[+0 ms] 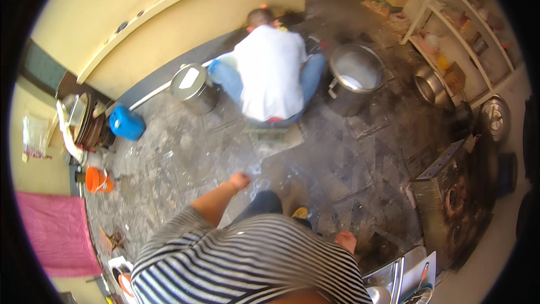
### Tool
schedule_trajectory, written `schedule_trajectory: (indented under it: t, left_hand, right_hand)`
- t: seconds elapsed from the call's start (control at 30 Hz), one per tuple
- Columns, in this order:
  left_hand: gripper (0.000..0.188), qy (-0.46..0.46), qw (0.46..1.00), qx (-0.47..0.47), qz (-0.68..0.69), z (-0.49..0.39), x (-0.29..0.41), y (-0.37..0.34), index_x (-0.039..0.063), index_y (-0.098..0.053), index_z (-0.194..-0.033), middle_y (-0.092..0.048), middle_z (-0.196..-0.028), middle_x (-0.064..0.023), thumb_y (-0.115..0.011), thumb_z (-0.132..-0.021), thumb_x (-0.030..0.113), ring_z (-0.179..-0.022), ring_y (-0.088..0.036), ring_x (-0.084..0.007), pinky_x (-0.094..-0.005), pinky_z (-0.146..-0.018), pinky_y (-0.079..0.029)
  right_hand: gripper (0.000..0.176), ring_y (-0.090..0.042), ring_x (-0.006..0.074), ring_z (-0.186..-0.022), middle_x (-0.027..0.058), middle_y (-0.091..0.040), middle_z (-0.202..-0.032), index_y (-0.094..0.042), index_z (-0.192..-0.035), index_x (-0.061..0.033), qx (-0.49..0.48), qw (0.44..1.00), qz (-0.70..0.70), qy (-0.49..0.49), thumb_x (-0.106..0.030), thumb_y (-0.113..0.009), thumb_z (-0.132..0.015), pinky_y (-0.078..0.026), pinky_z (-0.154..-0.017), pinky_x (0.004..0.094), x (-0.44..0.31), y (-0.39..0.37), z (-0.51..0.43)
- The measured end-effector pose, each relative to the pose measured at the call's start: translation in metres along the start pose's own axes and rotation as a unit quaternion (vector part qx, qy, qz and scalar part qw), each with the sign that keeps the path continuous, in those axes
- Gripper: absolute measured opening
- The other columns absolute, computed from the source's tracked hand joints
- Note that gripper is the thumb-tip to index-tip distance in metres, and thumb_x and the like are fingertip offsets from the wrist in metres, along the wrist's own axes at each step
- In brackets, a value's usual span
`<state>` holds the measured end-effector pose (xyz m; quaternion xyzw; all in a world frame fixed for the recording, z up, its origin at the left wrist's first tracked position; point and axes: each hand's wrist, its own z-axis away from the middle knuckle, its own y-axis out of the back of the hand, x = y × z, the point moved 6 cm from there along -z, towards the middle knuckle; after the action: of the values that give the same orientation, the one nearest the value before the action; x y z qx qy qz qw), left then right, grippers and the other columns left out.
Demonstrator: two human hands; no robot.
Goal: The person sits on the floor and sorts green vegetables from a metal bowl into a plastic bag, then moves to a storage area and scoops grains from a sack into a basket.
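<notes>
My left hand (241, 181) hangs in front of my body over the wet grey floor, fingers curled in, with no object seen in it. Low on the other side is my right hand (346, 241), partly behind my striped shirt; its fingers are too small to make out. The nearest thing to it is a metal sink or tray (384, 275) holding utensils. Ahead, a person (272, 71) in a white shirt and jeans sits low with their back to me. A large steel pot (346, 103) stands to their right and a smaller metal pot (198, 97) to their left.
At right are a blackened stove (432, 215), a metal basin (430, 86) and shelving (460, 44) with kitchen items. A blue jug (128, 123) and an orange bucket (99, 180) stand at left, near a pink cloth (57, 234).
</notes>
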<state>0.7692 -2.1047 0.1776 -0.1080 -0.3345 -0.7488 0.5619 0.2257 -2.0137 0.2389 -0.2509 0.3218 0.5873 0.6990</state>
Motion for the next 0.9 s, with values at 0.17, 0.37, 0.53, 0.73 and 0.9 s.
schedule_trajectory:
  t: [0.17, 0.37, 0.53, 0.73, 0.9]
  left_hand:
    - [0.014, 0.108, 0.986, -0.008, 0.127, 0.013, -0.021, 0.013, 0.004, -0.063, -0.083, -0.060, -0.064, -0.0067, -0.056, -0.082, 0.016, -0.052, -0.060, -0.0187, -0.0312, -0.043, -0.046]
    - [0.015, 0.186, 0.977, -0.068, -0.079, -0.017, 0.031, 0.024, 0.004, -0.061, -0.086, -0.061, -0.068, -0.0093, -0.053, -0.088, 0.016, -0.055, -0.060, -0.0233, -0.0366, -0.047, -0.049]
    - [0.021, 0.189, 0.980, -0.016, 0.056, -0.112, 0.161, 0.020, 0.006, -0.065, -0.092, -0.066, -0.088, -0.0083, -0.056, -0.086, 0.025, -0.077, -0.066, -0.0198, -0.0345, -0.064, -0.053]
    - [0.011, -0.009, 0.987, -0.057, 0.147, -0.213, 0.364, -0.039, 0.007, -0.059, -0.085, -0.061, -0.078, -0.0064, -0.051, -0.085, 0.015, -0.061, -0.060, -0.0191, -0.0298, -0.050, -0.047]
    - [0.023, 0.054, 0.985, -0.088, 0.139, -0.254, 0.438, -0.120, 0.008, -0.056, -0.108, -0.063, -0.086, -0.0075, -0.054, -0.088, 0.016, -0.068, -0.063, -0.0194, -0.0323, -0.055, -0.049]
  right_hand:
    - [0.013, -0.057, 0.0191, -0.055, 0.0073, -0.059, -0.073, -0.057, -0.092, -0.0045, 0.024, 0.998, -0.030, 0.043, 0.002, -0.059, -0.080, -0.044, -0.042, 0.0319, -0.084, 0.009, -0.104]
    - [0.011, -0.059, 0.0140, -0.061, 0.0072, -0.060, -0.069, -0.059, -0.089, -0.0037, -0.033, 0.995, -0.090, 0.035, 0.001, -0.054, -0.081, -0.043, -0.047, 0.0264, -0.162, -0.052, -0.181]
    - [0.011, -0.062, 0.0158, -0.066, 0.0074, -0.062, -0.069, -0.061, -0.087, -0.0034, 0.020, 0.971, 0.212, 0.108, -0.011, -0.059, -0.080, -0.047, -0.055, 0.0302, -0.153, -0.034, -0.210]
    - [0.024, -0.063, 0.0258, -0.075, 0.0120, -0.066, -0.083, -0.067, -0.079, -0.0069, 0.017, 0.790, 0.613, -0.026, -0.027, -0.054, -0.080, -0.050, -0.064, 0.0409, -0.038, 0.098, -0.263]
    - [0.030, -0.059, 0.0262, -0.066, 0.0111, -0.063, -0.075, -0.067, -0.074, -0.0080, -0.030, 0.776, 0.630, 0.000, -0.029, -0.049, -0.084, -0.048, -0.058, 0.0424, -0.036, 0.203, -0.389]
